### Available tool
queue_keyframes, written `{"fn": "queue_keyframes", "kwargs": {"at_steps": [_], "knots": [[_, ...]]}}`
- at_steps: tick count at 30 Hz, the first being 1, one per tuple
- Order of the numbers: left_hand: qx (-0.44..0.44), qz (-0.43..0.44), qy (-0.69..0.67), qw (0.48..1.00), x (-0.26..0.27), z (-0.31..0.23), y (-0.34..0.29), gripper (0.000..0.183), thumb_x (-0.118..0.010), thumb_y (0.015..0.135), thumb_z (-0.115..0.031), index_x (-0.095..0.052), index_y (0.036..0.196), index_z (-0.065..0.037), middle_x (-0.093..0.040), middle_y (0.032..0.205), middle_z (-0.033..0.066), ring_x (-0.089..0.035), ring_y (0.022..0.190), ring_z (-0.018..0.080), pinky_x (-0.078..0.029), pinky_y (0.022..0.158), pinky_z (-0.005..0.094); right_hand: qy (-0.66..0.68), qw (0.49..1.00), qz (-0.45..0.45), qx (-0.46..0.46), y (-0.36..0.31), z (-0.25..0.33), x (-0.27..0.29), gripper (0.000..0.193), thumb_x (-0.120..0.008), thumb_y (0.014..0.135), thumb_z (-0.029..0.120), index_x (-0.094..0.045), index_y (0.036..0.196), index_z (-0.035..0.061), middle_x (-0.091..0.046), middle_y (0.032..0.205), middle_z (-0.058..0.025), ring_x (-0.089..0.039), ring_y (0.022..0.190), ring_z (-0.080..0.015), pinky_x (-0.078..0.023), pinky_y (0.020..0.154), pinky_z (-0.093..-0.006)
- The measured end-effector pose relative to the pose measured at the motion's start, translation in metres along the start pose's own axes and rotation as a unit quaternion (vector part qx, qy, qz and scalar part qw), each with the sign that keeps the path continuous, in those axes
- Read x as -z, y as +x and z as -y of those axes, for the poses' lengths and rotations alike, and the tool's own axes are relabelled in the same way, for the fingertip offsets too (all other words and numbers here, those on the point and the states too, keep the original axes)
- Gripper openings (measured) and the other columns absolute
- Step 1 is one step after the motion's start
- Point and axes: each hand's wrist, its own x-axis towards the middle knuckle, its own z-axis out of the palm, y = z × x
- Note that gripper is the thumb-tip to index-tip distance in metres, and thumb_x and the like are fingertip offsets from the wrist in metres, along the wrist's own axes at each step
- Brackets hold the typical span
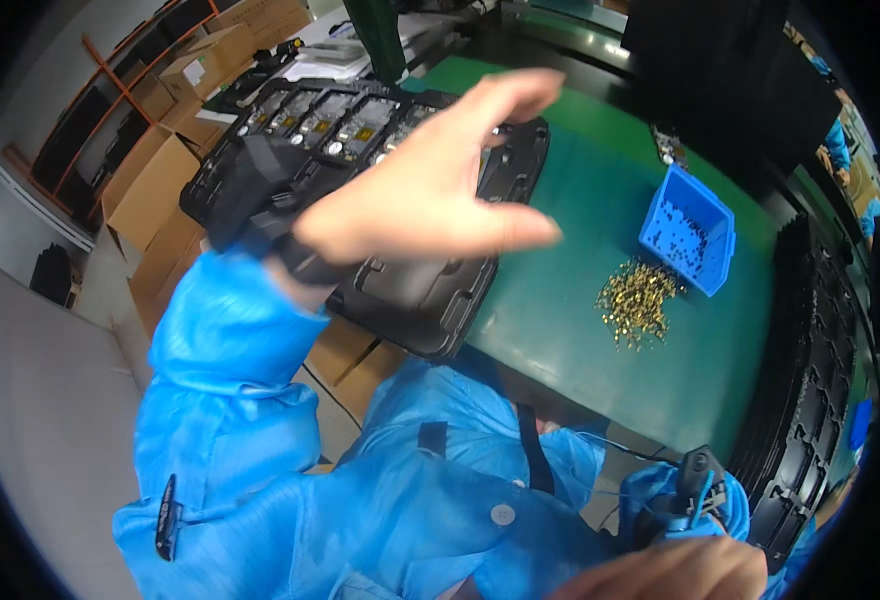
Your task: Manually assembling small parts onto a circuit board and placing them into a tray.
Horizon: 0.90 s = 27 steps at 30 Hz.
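One hand (425,190) across tray's edge (528,165), green mat (560,290) rightward

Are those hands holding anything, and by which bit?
Nothing shows in the left hand; its grip is wide open. The right hand is partly cut off, so I can't tell whether it holds something.

Legible text: none. Dark pen-like item (166,520) on blue garment (222,430): pale marking along length, too small to read. Cardboard box (222,58), upper left: small white label (194,72) on side, print indistinct. White panel (20,225), far left: few small reddish marks, unresolved. Circuit boards (356,130) in black tray (525,160): markings too fine to tell.
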Motion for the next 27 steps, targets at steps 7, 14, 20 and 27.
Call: {"fn": "queue_keyframes", "kwargs": {"at_steps": [7, 14, 20, 27], "knots": [[-0.270, -0.179, -0.103, 0.940, -0.007, -0.077, -0.049, 0.083, -0.072, 0.065, -0.037, -0.030, 0.131, -0.007, -0.033, 0.131, 0.0125, -0.036, 0.120, 0.0255, -0.032, 0.095, 0.0391, -0.007, 0.999, 0.023, 0.028, -0.007, -0.006, 0.007, 0.031, -0.044, 0.088, 0.027, -0.057, 0.090, -0.0005, -0.055, 0.096, -0.0208, -0.058, 0.075, -0.0310, -0.047, 0.069, -0.0411], [-0.280, -0.311, -0.096, 0.903, -0.055, -0.063, -0.057, 0.083, -0.071, 0.066, -0.038, -0.030, 0.131, -0.008, -0.033, 0.131, 0.0128, -0.036, 0.120, 0.0258, -0.032, 0.095, 0.0393, -0.059, 0.997, -0.011, 0.042, -0.019, -0.004, 0.021, 0.029, -0.044, 0.087, 0.025, -0.058, 0.089, -0.0002, -0.056, 0.095, -0.0203, -0.059, 0.074, -0.0301, -0.047, 0.069, -0.0404], [-0.318, -0.355, -0.078, 0.876, -0.051, -0.066, -0.054, 0.082, -0.070, 0.067, -0.039, -0.030, 0.131, -0.008, -0.033, 0.131, 0.0131, -0.036, 0.120, 0.0260, -0.032, 0.095, 0.0395, -0.114, 0.989, -0.034, 0.084, -0.014, -0.009, 0.031, 0.027, -0.045, 0.087, 0.024, -0.058, 0.088, 0.0000, -0.056, 0.095, -0.0198, -0.059, 0.074, -0.0293, -0.047, 0.069, -0.0397], [-0.334, -0.436, -0.015, 0.836, 0.006, -0.048, -0.050, 0.082, -0.069, 0.067, -0.040, -0.030, 0.131, -0.008, -0.033, 0.131, 0.0134, -0.036, 0.120, 0.0263, -0.031, 0.095, 0.0397, -0.134, 0.986, -0.034, 0.094, 0.005, -0.032, 0.046, 0.026, -0.046, 0.086, 0.023, -0.058, 0.087, 0.0002, -0.057, 0.094, -0.0192, -0.059, 0.074, -0.0285, -0.047, 0.069, -0.0389]]}}
